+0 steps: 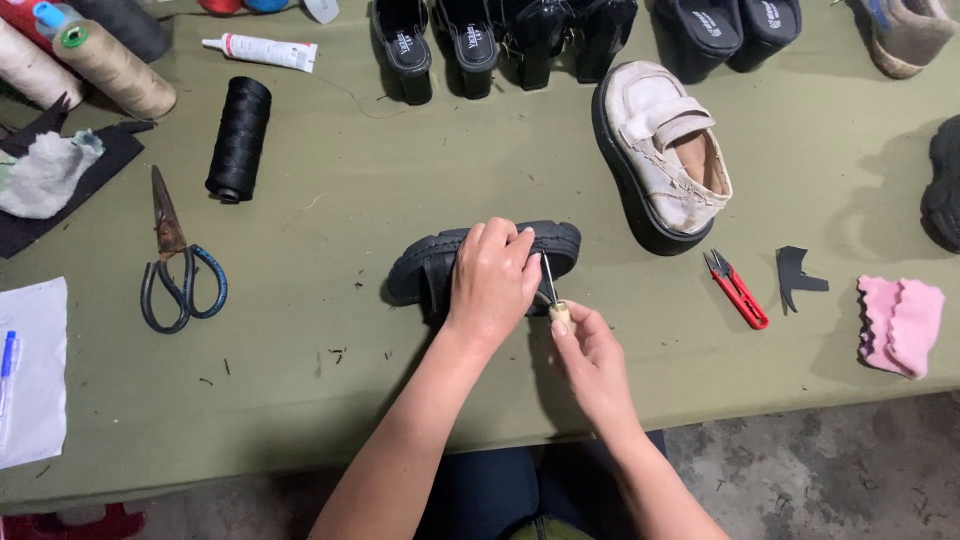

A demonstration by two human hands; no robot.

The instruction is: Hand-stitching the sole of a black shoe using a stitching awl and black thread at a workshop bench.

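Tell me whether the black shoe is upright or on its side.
On its side: the black shoe shows its treaded sole edge, left hand pressing it down.

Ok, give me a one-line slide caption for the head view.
Left hand steadies a black shoe on the green table while the right hand works an awl into it.

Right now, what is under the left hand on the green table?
Under the left hand lies a black chunky-soled shoe, pressed onto the green table. The hand covers the shoe's middle, so where the awl's metal tip enters cannot be seen.
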